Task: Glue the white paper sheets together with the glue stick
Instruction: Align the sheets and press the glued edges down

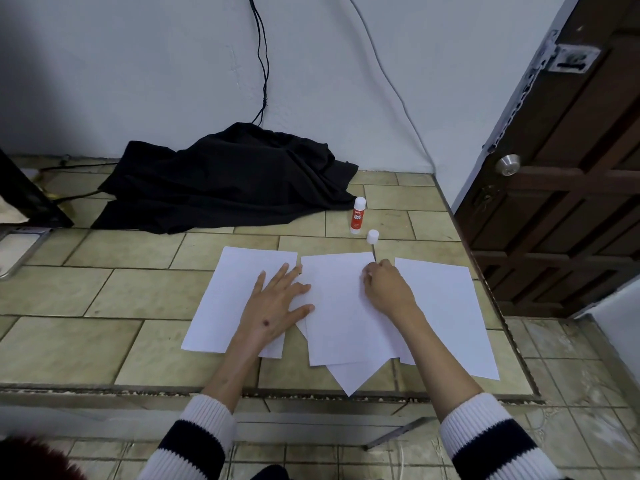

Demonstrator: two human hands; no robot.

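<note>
Hands flat on paper sheets

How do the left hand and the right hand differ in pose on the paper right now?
The left hand lies flat with fingers spread, pressing where the left sheet meets the middle sheet. The right hand has its fingers curled, at the middle sheet's upper right corner; whether it pinches the paper I cannot tell. Both rest on the white sheets, and neither holds the glue stick.

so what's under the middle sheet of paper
Under the middle sheet lies another white sheet, turned askew: its corner pokes out below, a sliver at the lower left. The rest is covered. The left hand presses flat on top; the right hand pinches its edge.
</note>
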